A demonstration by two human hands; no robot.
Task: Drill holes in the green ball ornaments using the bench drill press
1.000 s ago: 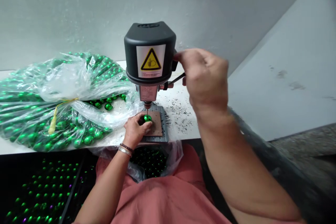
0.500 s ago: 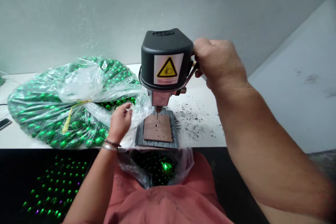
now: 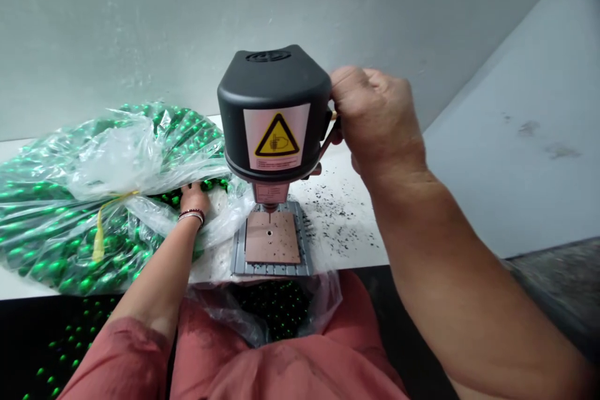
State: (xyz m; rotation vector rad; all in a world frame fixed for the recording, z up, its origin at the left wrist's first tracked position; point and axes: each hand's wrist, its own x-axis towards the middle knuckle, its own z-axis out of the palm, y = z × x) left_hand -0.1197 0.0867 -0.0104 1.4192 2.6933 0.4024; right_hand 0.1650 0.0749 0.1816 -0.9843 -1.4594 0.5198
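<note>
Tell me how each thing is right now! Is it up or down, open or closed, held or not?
Left hand: among green balls, fingers partly hidden
Right hand: closed around lever
Drill: upright; can't tell if running
Drill bit: up, above board
Board: flat, holed
Tabletop bag: tied, but open near left hand
Lap bag: open
Dark chips: scattered

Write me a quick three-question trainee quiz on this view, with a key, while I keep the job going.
1. True or false: a ball is sitting on the brown board.
2. Where is the left grip?
a) on the warning label
b) among green balls at the clear bag
c) under the drill bit
3. What is the right grip closed around, beside the black drill head?

Key: 1. False. 2. b. 3. The lever.
</note>
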